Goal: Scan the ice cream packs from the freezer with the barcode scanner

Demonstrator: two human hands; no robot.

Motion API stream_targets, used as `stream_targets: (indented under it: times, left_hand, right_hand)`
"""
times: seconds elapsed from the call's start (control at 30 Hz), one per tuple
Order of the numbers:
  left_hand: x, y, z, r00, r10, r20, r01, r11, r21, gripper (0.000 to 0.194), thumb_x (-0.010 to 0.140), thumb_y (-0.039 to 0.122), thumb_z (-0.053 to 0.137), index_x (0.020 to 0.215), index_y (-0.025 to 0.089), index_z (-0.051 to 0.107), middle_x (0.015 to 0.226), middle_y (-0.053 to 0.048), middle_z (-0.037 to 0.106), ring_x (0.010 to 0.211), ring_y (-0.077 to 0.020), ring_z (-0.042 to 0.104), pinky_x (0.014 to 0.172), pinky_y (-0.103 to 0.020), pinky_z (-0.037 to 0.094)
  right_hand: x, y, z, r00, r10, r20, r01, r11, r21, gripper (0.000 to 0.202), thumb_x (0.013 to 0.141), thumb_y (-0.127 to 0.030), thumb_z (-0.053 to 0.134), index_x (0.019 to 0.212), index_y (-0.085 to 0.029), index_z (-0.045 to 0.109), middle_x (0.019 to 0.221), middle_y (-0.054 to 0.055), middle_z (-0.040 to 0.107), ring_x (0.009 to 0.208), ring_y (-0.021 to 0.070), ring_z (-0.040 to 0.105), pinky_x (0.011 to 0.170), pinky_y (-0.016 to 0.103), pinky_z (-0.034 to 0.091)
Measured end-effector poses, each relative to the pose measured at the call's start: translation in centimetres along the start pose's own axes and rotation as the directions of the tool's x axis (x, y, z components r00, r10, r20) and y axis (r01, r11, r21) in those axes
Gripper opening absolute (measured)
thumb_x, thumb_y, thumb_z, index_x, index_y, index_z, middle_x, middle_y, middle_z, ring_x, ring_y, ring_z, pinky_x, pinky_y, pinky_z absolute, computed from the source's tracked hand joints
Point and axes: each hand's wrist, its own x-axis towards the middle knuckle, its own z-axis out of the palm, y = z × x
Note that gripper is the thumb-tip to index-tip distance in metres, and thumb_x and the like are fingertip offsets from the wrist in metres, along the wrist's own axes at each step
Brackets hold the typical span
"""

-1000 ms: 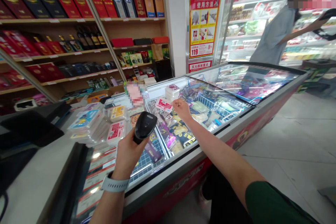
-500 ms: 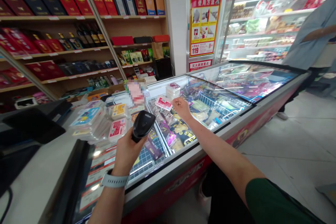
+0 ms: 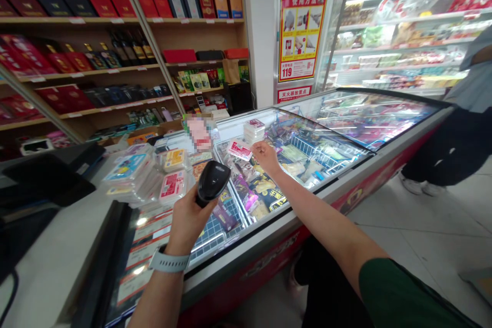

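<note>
My left hand [image 3: 189, 220] is wrapped round a black handheld barcode scanner [image 3: 213, 182], its head tilted up over the near side of the freezer. Out over the glass-topped chest freezer [image 3: 269, 230], my right hand [image 3: 266, 156] pinches the right edge of a flat clear package with a red-and-white label [image 3: 240, 150]. Just behind that package stands a small stack of similar clear packs [image 3: 254, 130]. Left of the scanner lie another red-labelled pack [image 3: 172, 185] and a yellow-labelled pack [image 3: 173, 160].
A pile of clear boxes with blue labels [image 3: 128, 171] stands on the counter [image 3: 73, 230], beside a dark screen [image 3: 49, 177]. Bagged frozen goods and wire baskets [image 3: 307, 149] fill the freezer. Another person [image 3: 457, 113] stands at its far right. Shelves [image 3: 96, 19] line the back wall.
The person at the right has moved further right, with both shoes now showing. My hands, the scanner and the red-labelled package have barely shifted.
</note>
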Motion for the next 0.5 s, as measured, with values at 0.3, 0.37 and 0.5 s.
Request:
stream_targets:
  times: [0.3,0.37,0.5]
  left_hand:
    - [-0.01,0.35,-0.08,1.000,0.003,0.008,-0.003,0.999,0.040,0.039,0.074,0.044,0.066,0.104,0.018,0.067,0.083,-0.004,0.075,0.075,-0.0217,0.068,0.063,-0.025,0.046]
    - [-0.04,0.40,-0.10,1.000,-0.004,0.012,0.003,0.999,0.052,0.039,0.074,0.045,0.066,0.103,0.018,0.068,0.083,-0.004,0.075,0.074,-0.0223,0.068,0.063,-0.025,0.046]
    - [-0.07,0.31,-0.08,1.000,-0.016,0.026,0.014,0.998,0.055,0.038,0.074,0.044,0.066,0.103,0.019,0.068,0.082,-0.004,0.075,0.074,-0.0230,0.068,0.063,-0.026,0.047]
  right_hand:
    - [-0.15,-0.46,0.03,1.000,0.000,0.013,0.000,1.000,0.030,0.020,0.079,-0.041,0.063,0.083,-0.022,0.059,0.062,-0.004,0.060,0.053,0.0126,0.058,0.053,0.024,0.047]
    - [-0.21,-0.63,0.03,1.000,0.004,0.014,-0.005,1.000,0.031,0.018,0.079,-0.040,0.062,0.083,-0.022,0.059,0.062,-0.004,0.060,0.053,0.0128,0.058,0.053,0.024,0.047]
    - [-0.33,-0.91,0.01,1.000,0.013,0.011,-0.013,0.999,0.034,0.017,0.079,-0.038,0.062,0.083,-0.022,0.059,0.063,-0.004,0.060,0.053,0.0129,0.058,0.052,0.024,0.047]
